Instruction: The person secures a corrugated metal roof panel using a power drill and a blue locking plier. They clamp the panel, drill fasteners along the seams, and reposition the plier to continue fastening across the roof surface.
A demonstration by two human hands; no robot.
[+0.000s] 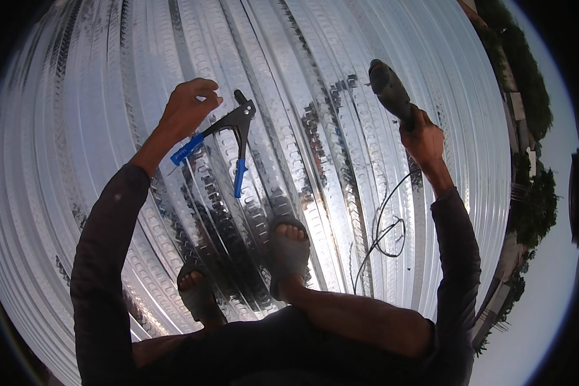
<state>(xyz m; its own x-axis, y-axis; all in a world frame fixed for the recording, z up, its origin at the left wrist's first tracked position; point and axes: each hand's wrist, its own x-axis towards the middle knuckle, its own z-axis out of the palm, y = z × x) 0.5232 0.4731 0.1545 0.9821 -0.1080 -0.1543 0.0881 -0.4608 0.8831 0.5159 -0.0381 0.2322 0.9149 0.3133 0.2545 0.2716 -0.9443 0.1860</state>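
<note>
My left hand (192, 103) is held above the metal sheeting with its fingers curled and the thumb brought toward the forefinger. Whatever it pinches, if anything, is too small to make out. Just right of it is a hand riveter (243, 116), black with blue grips, its two handles spread apart. My right hand (422, 138) is wrapped round the handle of a dark power drill (390, 89), which is raised over the sheeting at the right. A thin black cable (379, 238) runs from the drill and loops on the metal below.
Shiny ribbed metal sheeting (141, 51) spreads under everything, with long raised ridges and bright glare. My sandalled feet (289, 251) stand on it near the riveter. Beyond its right edge are trees (537, 206), structures and sky.
</note>
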